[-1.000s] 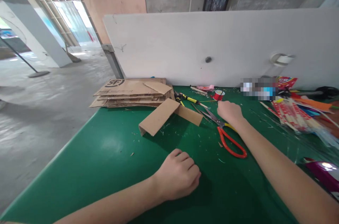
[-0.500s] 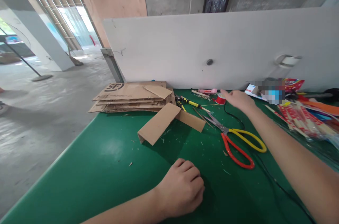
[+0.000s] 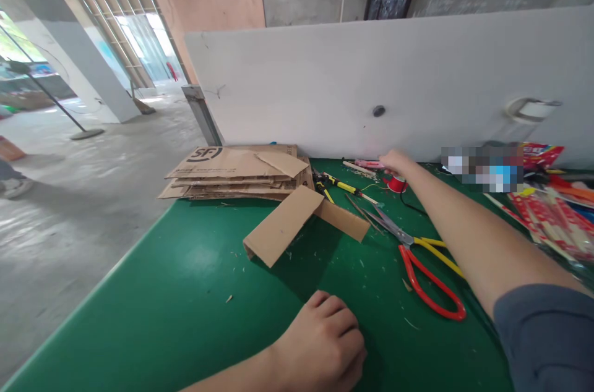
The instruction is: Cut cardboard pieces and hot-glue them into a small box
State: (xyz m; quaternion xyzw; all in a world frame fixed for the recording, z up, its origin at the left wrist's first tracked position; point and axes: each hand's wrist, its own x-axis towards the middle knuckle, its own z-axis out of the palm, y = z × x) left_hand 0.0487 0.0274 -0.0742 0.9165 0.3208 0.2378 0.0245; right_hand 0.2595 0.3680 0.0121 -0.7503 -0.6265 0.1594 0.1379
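My left hand [image 3: 327,342] rests on the green tabletop near the front, its fingers curled into a loose fist; nothing shows in it. At the back of the table, my right hand [image 3: 396,161] has its fingertips closed on the right end of a slim pink object [image 3: 368,164] whose kind I cannot make out. Just below that hand lies a red spool [image 3: 396,184]. Scissors with one red and one yellow handle [image 3: 434,293] lie under and beside my right forearm, blades pointing back left. A folded cardboard strip [image 3: 283,225] stands between my hands and the cardboard stack.
Flattened cardboard [image 3: 232,172] is stacked at the back left. Yellow-and-black pliers [image 3: 341,183] and thin wooden sticks lie beside it. Red-and-clear packets [image 3: 552,213] crowd the right side. A white board [image 3: 297,89] closes off the table's back edge.
My right hand has moved left and down, from above the red spool to the pink object. The left hand keeps its fist on the table. The view has shifted slightly.
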